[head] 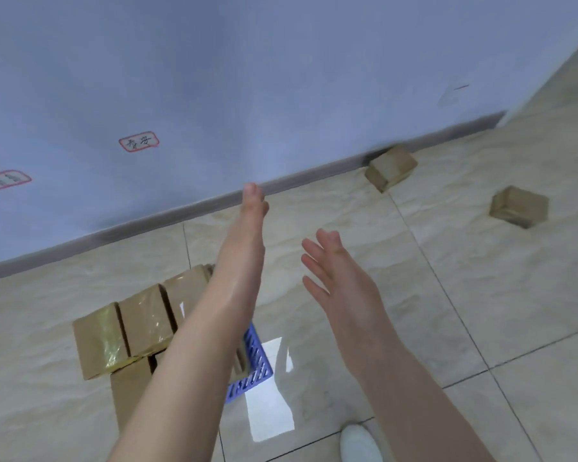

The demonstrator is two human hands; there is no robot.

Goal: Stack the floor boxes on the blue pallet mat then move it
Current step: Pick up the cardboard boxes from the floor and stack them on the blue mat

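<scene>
Several taped cardboard boxes (pixel 127 328) stand packed together on the blue pallet mat (pixel 256 361) at the lower left; only the mat's right corner shows. My left hand (pixel 247 235) reaches forward above them, fingers straight, holding nothing. My right hand (pixel 334 278) is raised beside it with fingers spread and empty. Two loose boxes lie on the floor farther off: one (pixel 391 166) against the baseboard, another (pixel 519 206) to its right.
A pale blue wall with a grey baseboard (pixel 147 225) runs across the back, with two red-framed labels (pixel 138 141) on it. The floor is glossy beige tile. A white shoe (pixel 361 443) shows at the bottom edge.
</scene>
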